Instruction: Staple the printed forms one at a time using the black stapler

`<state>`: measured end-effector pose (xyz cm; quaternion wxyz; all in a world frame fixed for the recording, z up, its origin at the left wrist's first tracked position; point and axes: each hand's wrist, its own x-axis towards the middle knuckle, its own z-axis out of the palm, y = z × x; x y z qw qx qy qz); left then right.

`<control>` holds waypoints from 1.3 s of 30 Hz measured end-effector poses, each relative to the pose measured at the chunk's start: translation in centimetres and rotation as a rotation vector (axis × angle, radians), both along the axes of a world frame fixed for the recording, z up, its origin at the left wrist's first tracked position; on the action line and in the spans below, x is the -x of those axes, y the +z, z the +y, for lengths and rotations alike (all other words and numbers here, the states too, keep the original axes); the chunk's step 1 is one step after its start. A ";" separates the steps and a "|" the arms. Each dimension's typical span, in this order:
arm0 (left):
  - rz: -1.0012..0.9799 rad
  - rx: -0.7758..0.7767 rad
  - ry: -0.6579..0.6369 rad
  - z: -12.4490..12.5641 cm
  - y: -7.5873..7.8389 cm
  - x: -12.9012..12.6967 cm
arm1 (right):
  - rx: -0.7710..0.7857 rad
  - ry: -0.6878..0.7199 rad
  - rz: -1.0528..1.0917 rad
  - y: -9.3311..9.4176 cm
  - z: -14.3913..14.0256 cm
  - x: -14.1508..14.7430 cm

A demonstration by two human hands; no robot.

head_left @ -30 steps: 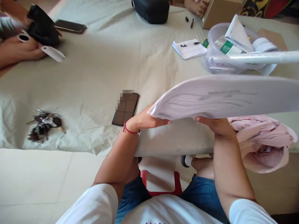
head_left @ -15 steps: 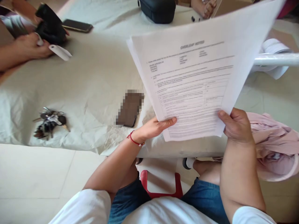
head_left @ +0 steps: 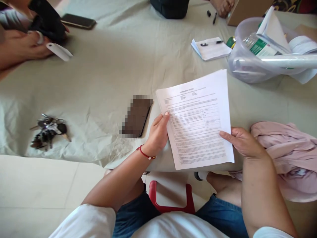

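Note:
A stack of printed white paper sheets (head_left: 196,119) lies flat on the cloth-covered table (head_left: 111,76) in front of me. My left hand (head_left: 157,134), with a red thread on its wrist, grips the stack's left edge. On the right edge rests my right hand (head_left: 241,142), fingers on the sheets. A dark phone (head_left: 136,115) lies just left of my left hand.
A bunch of keys (head_left: 47,131) lies at the left near the table edge. A pink garment (head_left: 287,155) sits at the right. A clear plastic tub (head_left: 257,49) with a bottle and papers, a notepad (head_left: 211,48), another phone (head_left: 78,21) and another person's hands (head_left: 23,46) are farther back.
The paper stack, held up and tilted toward me before, has come down flat onto the table. Both my hands moved down with it and stay at its edges.

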<state>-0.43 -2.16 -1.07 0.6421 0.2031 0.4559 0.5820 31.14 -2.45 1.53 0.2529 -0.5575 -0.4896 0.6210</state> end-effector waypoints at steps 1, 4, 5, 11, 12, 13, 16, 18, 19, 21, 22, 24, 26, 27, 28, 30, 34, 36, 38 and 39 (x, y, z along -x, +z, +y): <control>-0.022 0.018 -0.027 0.0 -0.1 0.0 | -0.025 -0.004 0.002 0.0 0.1 0.0; -0.077 0.050 -0.153 -0.2 -0.3 -0.2 | -0.109 -0.080 0.046 -0.1 0.3 0.1; -0.095 0.049 -0.204 -0.3 -0.2 -0.3 | -0.118 -0.094 0.055 -0.1 0.2 0.2; -0.182 -0.022 -0.406 -0.7 0.2 -0.9 | -0.134 -0.109 0.068 -0.1 -0.3 1.0; -0.182 -0.022 -0.411 -0.7 0.1 -1.0 | -0.137 -0.097 0.076 -0.2 -0.3 1.0; -0.176 -0.013 -0.413 -0.7 0.1 -1.0 | -0.137 -0.083 0.079 -0.2 -0.3 0.9; -0.117 0.035 -0.367 -0.6 -0.1 -1.2 | -0.125 -0.068 0.064 -0.4 -0.2 0.4; -0.035 0.046 -0.273 -0.8 0.0 -1.4 | -0.124 -0.063 0.053 -0.5 -0.2 0.1; 0.015 0.042 -0.223 -0.9 0.1 -1.5 | -0.121 -0.048 0.048 -0.6 -0.2 0.0; 0.110 0.026 -0.163 -1.2 0.5 -1.8 | -0.094 -0.001 0.031 -0.6 -0.2 -0.2; 0.141 0.020 -0.154 -1.4 0.6 -1.9 | -0.071 0.013 0.022 -0.5 -0.2 -0.1; 0.164 0.020 -0.162 -1.7 0.7 -2.0 | -0.052 -0.031 0.011 -0.3 0.1 0.1; 0.142 0.037 -0.178 -1.9 0.5 -2.1 | -0.109 -0.150 0.022 0.0 0.5 0.5; 0.120 0.048 -0.193 -2.0 0.4 -2.1 | -0.153 -0.215 0.032 0.1 0.7 0.8; 0.098 0.054 -0.207 -2.1 0.3 -2.1 | -0.194 -0.269 0.044 0.2 0.9 1.0; 0.062 0.042 -0.232 -2.2 0.1 -2.2 | -0.233 -0.319 0.060 0.2 1.3 1.4; 0.040 -0.012 -0.303 -2.1 0.2 -2.5 | -0.237 -0.301 -0.040 -0.7 1.7 1.5; 0.029 -0.029 -0.311 -2.2 0.2 -2.7 | -0.349 -0.374 -0.233 -1.0 1.9 1.5; 0.027 -0.040 -0.306 -2.4 0.2 -3.0 | -0.576 -0.480 -0.456 -0.5 1.8 2.0; 0.029 -0.043 -0.315 -2.6 0.2 -3.2 | -0.714 -0.515 -0.538 0.1 1.7 2.5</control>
